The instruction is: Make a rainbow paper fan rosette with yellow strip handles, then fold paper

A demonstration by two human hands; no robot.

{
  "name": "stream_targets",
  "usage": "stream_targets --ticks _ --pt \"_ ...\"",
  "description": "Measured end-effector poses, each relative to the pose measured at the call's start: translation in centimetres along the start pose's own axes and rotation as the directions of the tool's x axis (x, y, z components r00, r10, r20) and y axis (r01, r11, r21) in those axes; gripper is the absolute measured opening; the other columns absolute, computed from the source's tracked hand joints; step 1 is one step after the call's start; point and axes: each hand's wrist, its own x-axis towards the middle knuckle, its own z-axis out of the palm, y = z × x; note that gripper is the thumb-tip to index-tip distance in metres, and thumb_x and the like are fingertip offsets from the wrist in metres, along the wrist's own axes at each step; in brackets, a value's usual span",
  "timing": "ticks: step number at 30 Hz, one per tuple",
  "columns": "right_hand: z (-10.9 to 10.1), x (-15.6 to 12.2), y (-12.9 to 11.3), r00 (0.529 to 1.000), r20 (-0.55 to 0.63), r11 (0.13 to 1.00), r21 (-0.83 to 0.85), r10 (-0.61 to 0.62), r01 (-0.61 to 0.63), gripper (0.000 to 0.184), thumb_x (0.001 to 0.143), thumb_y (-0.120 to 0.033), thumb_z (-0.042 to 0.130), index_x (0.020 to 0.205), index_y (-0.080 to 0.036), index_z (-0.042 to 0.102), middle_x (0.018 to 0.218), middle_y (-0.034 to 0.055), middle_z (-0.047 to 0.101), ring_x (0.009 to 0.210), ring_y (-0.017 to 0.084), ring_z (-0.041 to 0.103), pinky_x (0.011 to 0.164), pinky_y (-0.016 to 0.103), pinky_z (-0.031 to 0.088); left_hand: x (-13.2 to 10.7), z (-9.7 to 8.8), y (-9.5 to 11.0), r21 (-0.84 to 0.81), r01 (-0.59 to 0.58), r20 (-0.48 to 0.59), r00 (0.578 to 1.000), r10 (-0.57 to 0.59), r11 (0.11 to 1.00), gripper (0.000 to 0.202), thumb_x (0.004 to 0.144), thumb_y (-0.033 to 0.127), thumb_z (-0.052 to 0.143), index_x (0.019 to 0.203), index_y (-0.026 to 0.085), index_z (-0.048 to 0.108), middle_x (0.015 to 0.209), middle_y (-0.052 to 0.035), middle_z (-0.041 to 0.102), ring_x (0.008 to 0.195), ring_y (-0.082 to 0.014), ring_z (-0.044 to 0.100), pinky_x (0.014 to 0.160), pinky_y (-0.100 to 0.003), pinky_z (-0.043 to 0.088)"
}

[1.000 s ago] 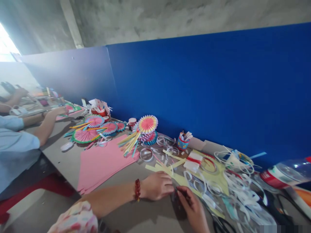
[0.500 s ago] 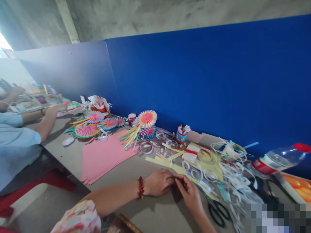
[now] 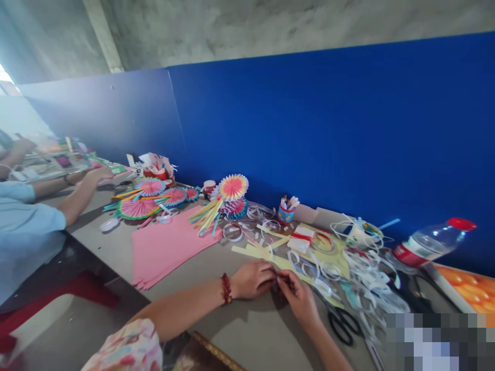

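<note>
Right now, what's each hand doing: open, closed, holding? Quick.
Left hand: fingers curled down, grip hidden; can't tell if it holds anything.
Right hand: fingers bent in beside the left's; too dark between them to tell.

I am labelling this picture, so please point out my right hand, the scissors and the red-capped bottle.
Your right hand [image 3: 301,296], head view: on the middle of the hand.
Scissors [image 3: 334,312], head view: on the black handle.
Bottle [image 3: 423,247], head view: on the label.

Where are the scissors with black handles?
In the head view, the black-handled metal scissors lie low, right of centre, between the person's right hand and the tangled white strips.
</note>
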Motion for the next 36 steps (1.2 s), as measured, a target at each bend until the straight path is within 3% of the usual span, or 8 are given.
stream_targets --ticks 5,9,13,16,21,25,31,36 --pt "-0.3 0.2 0.5 1.0 -0.003 1.0 0.007 0.003 -0.003 0.04 0.076 -0.055 0.067 0.089 -0.018 0.069 0.077 0.007 0.072 0.069 0.023 0.066 0.063 0.031 0.053 0.3 -1.4 -0.7 0.021 0.052 -0.145 0.988 -0.048 0.998 0.016 0.094 0.022 0.048 0.097 0.019 0.063 0.107 -0.0068 0.07 0.103 -0.0161 0.062 0.095 -0.029 0.049" --pt "-0.3 0.3 1.1 0.999 0.012 0.999 0.027 0.031 -0.031 0.043 0.074 -0.057 0.068 0.09 -0.017 0.069 0.072 0.0058 0.07 0.061 0.02 0.063 0.057 0.029 0.051 0.1 -5.9 -3.3 0.098 0.208 -0.292 0.941 -0.172 0.973 0.017 0.093 0.022 0.048 0.101 0.022 0.064 0.111 -0.0069 0.068 0.109 -0.0191 0.06 0.1 -0.036 0.046" --pt "-0.1 0.4 1.2 0.996 0.043 0.995 0.06 0.075 -0.078 0.046 0.074 -0.06 0.067 0.09 -0.017 0.068 0.064 0.0033 0.065 0.054 0.018 0.061 0.053 0.028 0.05 -1.2 -11.9 -7.4 0.142 0.524 -0.493 0.773 -0.399 0.84 0.027 0.095 0.026 0.047 0.119 0.018 0.057 0.13 -0.0154 0.055 0.127 -0.0282 0.047 0.108 -0.048 0.035" --pt "-0.1 0.3 0.7 0.997 0.032 0.997 0.032 0.076 -0.077 0.046 0.072 -0.062 0.068 0.088 -0.018 0.069 0.062 0.0031 0.064 0.054 0.018 0.06 0.053 0.027 0.05 -2.4 -14.5 -10.1 0.147 0.683 -0.543 0.661 -0.519 0.716 0.037 0.092 0.03 0.054 0.126 0.014 0.053 0.134 -0.0192 0.051 0.128 -0.0345 0.044 0.107 -0.052 0.032" --pt "-0.2 0.3 0.4 0.995 0.028 0.996 0.003 0.094 -0.094 0.049 0.071 -0.065 0.066 0.088 -0.018 0.069 0.065 0.0046 0.067 0.056 0.019 0.062 0.053 0.027 0.052 -3.3 -14.4 -12.1 0.14 0.783 -0.464 0.593 -0.658 0.606 0.034 0.091 0.033 0.057 0.122 0.019 0.059 0.104 -0.0091 0.069 0.094 -0.0258 0.063 0.083 -0.035 0.045" --pt "-0.2 0.2 0.6 0.994 0.043 0.995 -0.009 0.103 -0.103 0.05 0.072 -0.065 0.064 0.09 -0.018 0.068 0.069 0.0054 0.068 0.056 0.019 0.062 0.053 0.026 0.053 -3.3 -13.7 -12.5 0.118 0.815 -0.416 0.559 -0.717 0.567 0.022 0.095 0.031 0.049 0.104 0.021 0.066 0.085 -0.0036 0.07 0.074 -0.0186 0.063 0.063 -0.026 0.039" --pt "-0.2 0.2 0.6 0.996 0.03 0.996 -0.025 0.085 -0.085 0.049 0.073 -0.066 0.064 0.088 -0.019 0.069 0.066 0.0047 0.067 0.056 0.018 0.062 0.054 0.026 0.053 -3.0 -13.4 -12.9 0.066 0.818 -0.388 0.549 -0.74 0.572 0.017 0.092 0.026 0.051 0.083 0.019 0.064 0.07 -0.0017 0.065 0.06 -0.0148 0.055 0.055 -0.025 0.031" --pt "0.0 0.1 0.7 0.997 0.04 0.998 -0.018 0.063 -0.063 0.049 0.075 -0.066 0.063 0.087 -0.018 0.069 0.061 0.0031 0.064 0.055 0.018 0.061 0.052 0.026 0.051 -2.7 -13.4 -13.4 -0.015 0.781 -0.38 0.573 -0.726 0.625 0.02 0.093 0.026 0.052 0.078 0.016 0.06 0.065 0.0017 0.058 0.056 -0.012 0.051 0.056 -0.024 0.033"
